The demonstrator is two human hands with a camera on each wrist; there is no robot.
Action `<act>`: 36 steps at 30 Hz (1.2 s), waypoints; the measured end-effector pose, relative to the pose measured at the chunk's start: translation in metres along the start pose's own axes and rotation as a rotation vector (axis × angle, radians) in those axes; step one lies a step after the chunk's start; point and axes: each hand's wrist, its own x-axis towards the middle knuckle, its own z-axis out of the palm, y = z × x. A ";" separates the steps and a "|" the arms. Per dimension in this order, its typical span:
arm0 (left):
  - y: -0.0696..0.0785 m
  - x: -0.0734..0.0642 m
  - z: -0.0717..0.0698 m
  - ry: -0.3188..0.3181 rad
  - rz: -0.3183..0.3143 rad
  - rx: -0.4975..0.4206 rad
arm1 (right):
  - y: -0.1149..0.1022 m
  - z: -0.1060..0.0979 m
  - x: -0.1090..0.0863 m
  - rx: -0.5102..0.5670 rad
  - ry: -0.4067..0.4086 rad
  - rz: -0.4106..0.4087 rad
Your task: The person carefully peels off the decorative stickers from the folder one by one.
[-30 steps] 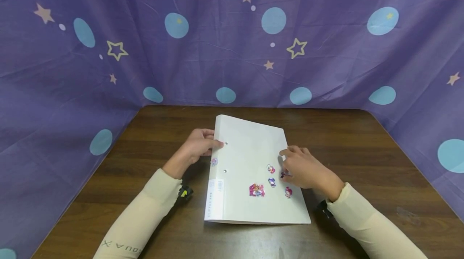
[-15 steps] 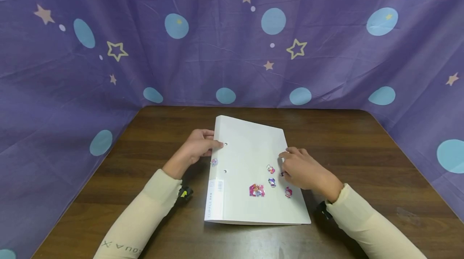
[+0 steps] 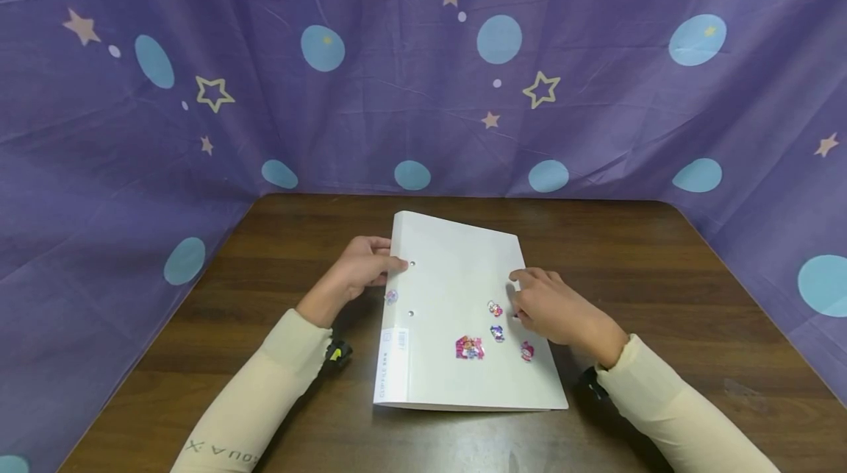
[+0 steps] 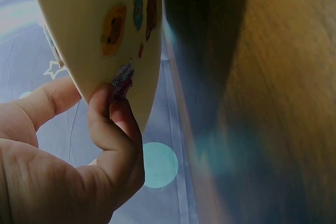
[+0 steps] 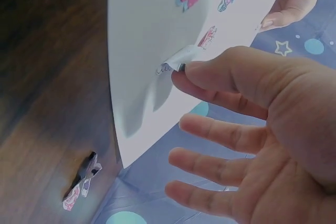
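Note:
A white file folder (image 3: 456, 260) with cartoon stickers is held tilted over the table. My left hand (image 3: 360, 263) grips its spine edge, thumb on the front near a rivet. In the left wrist view, that hand's curled fingers (image 4: 118, 129) press on the back cover beside a dark sticker (image 4: 123, 81). At the right edge, my right hand (image 3: 559, 307) pinches a sticker (image 5: 182, 57) between thumb and forefinger. Part of this sticker is lifted and bent off the cover, while its outlined end still touches. The other right fingers are spread loosely.
Below the right hand are a pink house-like sticker (image 3: 469, 347), a purple one (image 3: 497, 333) and a red one (image 3: 526, 351). Curled sticker-like scraps (image 5: 81, 182) lie on the brown table (image 3: 298, 407). A purple curtain (image 3: 397, 90) hangs behind.
Less of the pinched sticker shows in the head view now, as my right fingers have shifted slightly over it. The left hand and the folder stay almost still.

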 end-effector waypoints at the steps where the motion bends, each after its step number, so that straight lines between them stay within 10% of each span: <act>1: 0.000 0.000 0.000 0.001 0.000 0.001 | 0.000 0.000 0.000 0.005 -0.004 0.001; 36: -0.002 0.001 0.000 0.010 0.000 0.018 | 0.046 -0.006 -0.007 -0.041 0.108 0.124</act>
